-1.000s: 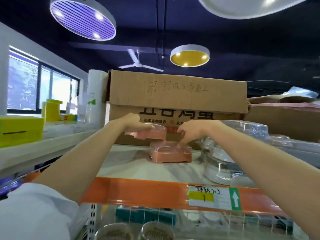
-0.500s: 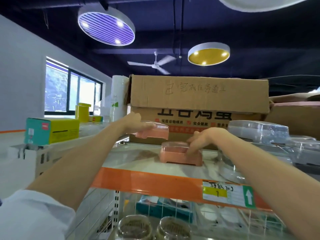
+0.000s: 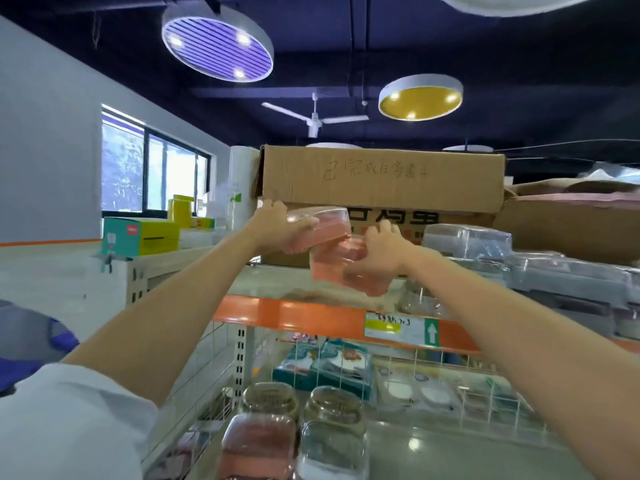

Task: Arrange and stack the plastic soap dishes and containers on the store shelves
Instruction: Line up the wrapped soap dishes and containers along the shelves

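Two pink soap dishes with clear lids are off the shelf, both held in the air above the top shelf (image 3: 277, 285). My left hand (image 3: 277, 225) grips the upper pink dish (image 3: 329, 223) from its left end. My right hand (image 3: 382, 252) grips the lower pink dish (image 3: 332, 268), which is tilted and sits just under the upper one. The two dishes touch or nearly touch where they overlap. Part of each dish is hidden by my fingers.
A large cardboard box (image 3: 381, 181) stands at the back of the shelf. Clear wrapped containers (image 3: 485, 244) crowd the shelf's right side. The orange shelf edge (image 3: 311, 315) carries a label. Glass jars (image 3: 332, 427) and wire baskets sit below.
My right hand lifted the lower pink dish off the shelf and tilted it up towards the dish in my left hand. The camera view shifted left and down.
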### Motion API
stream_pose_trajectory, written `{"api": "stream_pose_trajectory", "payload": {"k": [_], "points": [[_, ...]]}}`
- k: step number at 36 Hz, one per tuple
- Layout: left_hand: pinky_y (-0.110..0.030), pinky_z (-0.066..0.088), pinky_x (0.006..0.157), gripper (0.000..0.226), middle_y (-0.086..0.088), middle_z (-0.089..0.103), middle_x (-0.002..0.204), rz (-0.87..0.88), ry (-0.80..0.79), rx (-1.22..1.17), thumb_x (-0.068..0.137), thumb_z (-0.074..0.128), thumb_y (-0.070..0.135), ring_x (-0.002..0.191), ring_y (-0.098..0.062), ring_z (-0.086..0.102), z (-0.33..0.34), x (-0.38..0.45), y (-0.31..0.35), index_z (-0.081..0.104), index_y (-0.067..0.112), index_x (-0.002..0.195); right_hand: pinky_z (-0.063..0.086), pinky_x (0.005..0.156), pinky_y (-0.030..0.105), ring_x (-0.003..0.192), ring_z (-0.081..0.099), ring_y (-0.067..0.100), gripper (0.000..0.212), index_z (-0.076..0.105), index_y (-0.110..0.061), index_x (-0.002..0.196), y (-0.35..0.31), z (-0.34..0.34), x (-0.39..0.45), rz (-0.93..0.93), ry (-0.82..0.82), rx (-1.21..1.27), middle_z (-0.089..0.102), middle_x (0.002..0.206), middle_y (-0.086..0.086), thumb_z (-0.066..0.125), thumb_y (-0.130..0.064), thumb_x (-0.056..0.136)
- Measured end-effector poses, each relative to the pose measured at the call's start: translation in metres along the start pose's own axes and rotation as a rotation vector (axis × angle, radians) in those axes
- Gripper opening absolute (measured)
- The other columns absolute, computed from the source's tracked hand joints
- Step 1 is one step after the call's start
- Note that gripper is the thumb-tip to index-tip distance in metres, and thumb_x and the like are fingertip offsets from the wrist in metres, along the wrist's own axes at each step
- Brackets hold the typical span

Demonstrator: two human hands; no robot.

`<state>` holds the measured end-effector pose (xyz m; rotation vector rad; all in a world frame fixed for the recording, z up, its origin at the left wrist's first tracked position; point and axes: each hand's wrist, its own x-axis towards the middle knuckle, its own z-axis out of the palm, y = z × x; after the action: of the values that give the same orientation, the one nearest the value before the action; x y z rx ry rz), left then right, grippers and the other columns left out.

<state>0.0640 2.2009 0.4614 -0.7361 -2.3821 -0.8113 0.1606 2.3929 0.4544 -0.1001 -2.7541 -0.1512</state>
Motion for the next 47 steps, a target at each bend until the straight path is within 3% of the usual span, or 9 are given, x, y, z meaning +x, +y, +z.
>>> {"api": "stream_pose_trajectory", "payload": {"k": [4, 7, 9, 14, 18, 26, 31, 39, 47], "points": [[-0.041, 0.052, 0.068, 0.094, -0.013, 0.063, 0.094, 0.056, -0.017, -0.092, 0.053, 0.051, 0.085, 0.075, -0.025, 0.061, -0.01, -0.028, 0.013, 0.061, -0.001, 0.092, 0.034, 0.1, 0.041, 0.122, 0.029, 0.03, 0.087, 0.039, -0.003, 0.13, 0.004, -0.011, -0.032, 0.009, 0.123, 0.069, 0.032, 0.128, 0.015, 0.06, -0.068, 0.075], [-0.022, 0.037, 0.054, 0.078, -0.009, 0.053, 0.074, 0.093, -0.061, -0.104, 0.057, 0.063, 0.077, 0.061, -0.018, 0.045, -0.015, -0.051, 0.023, 0.059, 0.004, 0.082, 0.037, 0.1, 0.042, 0.12, 0.03, 0.03, 0.091, 0.041, -0.004, 0.127, 0.005, -0.011, -0.06, 0.0, 0.191, 0.07, 0.034, 0.127, 0.015, 0.059, -0.073, 0.07], [-0.021, 0.033, 0.056, 0.065, -0.008, 0.049, 0.073, 0.094, -0.103, -0.112, 0.062, 0.07, 0.07, 0.063, -0.017, 0.042, -0.019, -0.069, 0.031, 0.054, 0.009, 0.079, 0.036, 0.099, 0.042, 0.118, 0.031, 0.029, 0.093, 0.04, -0.004, 0.127, 0.004, -0.011, -0.081, -0.017, 0.23, 0.065, 0.034, 0.124, 0.014, 0.057, -0.075, 0.069], [-0.033, 0.042, 0.07, 0.091, -0.01, 0.06, 0.086, 0.111, -0.21, -0.118, 0.04, 0.059, 0.084, 0.075, -0.02, 0.051, -0.021, -0.11, 0.039, 0.057, 0.005, 0.085, 0.032, 0.099, 0.039, 0.115, 0.03, 0.027, 0.092, 0.039, -0.005, 0.127, 0.004, -0.004, -0.13, -0.066, 0.244, 0.082, 0.033, 0.122, 0.012, 0.06, -0.072, 0.068], [-0.041, 0.052, 0.087, 0.104, -0.003, 0.064, 0.104, 0.155, -0.279, -0.081, 0.043, 0.063, 0.082, 0.091, -0.018, 0.061, -0.016, -0.142, 0.041, 0.059, 0.009, 0.116, 0.03, 0.104, 0.041, 0.124, 0.026, 0.027, 0.094, 0.032, -0.009, 0.136, 0.013, 0.007, -0.169, -0.088, 0.151, 0.159, 0.029, 0.132, 0.011, 0.067, -0.064, 0.069], [-0.042, 0.05, 0.087, 0.084, -0.011, 0.058, 0.107, 0.205, -0.423, -0.107, 0.053, 0.07, 0.067, 0.094, -0.025, 0.056, 0.029, -0.2, 0.056, 0.055, 0.009, 0.111, 0.032, 0.102, 0.038, 0.117, 0.028, 0.022, 0.089, 0.035, -0.012, 0.134, 0.031, 0.047, -0.236, -0.048, 0.023, 0.158, 0.031, 0.12, 0.004, 0.073, -0.058, 0.068], [-0.021, 0.043, 0.075, 0.061, 0.001, 0.053, 0.109, 0.219, -0.547, -0.091, 0.075, 0.076, 0.044, 0.094, -0.018, 0.052, 0.079, -0.222, 0.063, 0.05, 0.014, 0.121, 0.033, 0.097, 0.034, 0.117, 0.029, 0.021, 0.087, 0.034, -0.011, 0.135, 0.047, 0.079, -0.269, 0.027, -0.105, 0.153, 0.03, 0.12, 0.004, 0.072, -0.056, 0.07], [-0.038, 0.038, 0.102, 0.086, -0.006, 0.042, 0.136, 0.232, -0.71, 0.084, 0.072, 0.068, 0.062, 0.121, -0.026, 0.044, 0.178, -0.229, 0.068, 0.041, 0.012, 0.137, 0.022, 0.113, 0.039, 0.139, 0.016, 0.033, 0.093, 0.027, -0.007, 0.142, 0.108, 0.144, -0.296, 0.257, -0.372, 0.064, 0.016, 0.149, 0.018, 0.069, -0.056, 0.075], [-0.023, 0.036, 0.084, 0.068, -0.001, 0.04, 0.11, 0.206, -0.85, 0.046, 0.071, 0.077, 0.043, 0.11, -0.023, 0.046, 0.283, -0.212, 0.073, 0.048, 0.007, 0.12, 0.022, 0.115, 0.037, 0.143, 0.006, 0.032, 0.099, 0.017, -0.005, 0.145, 0.176, 0.194, -0.282, 0.501, -0.442, 0.065, 0.005, 0.152, 0.019, 0.066, -0.058, 0.077]]}}
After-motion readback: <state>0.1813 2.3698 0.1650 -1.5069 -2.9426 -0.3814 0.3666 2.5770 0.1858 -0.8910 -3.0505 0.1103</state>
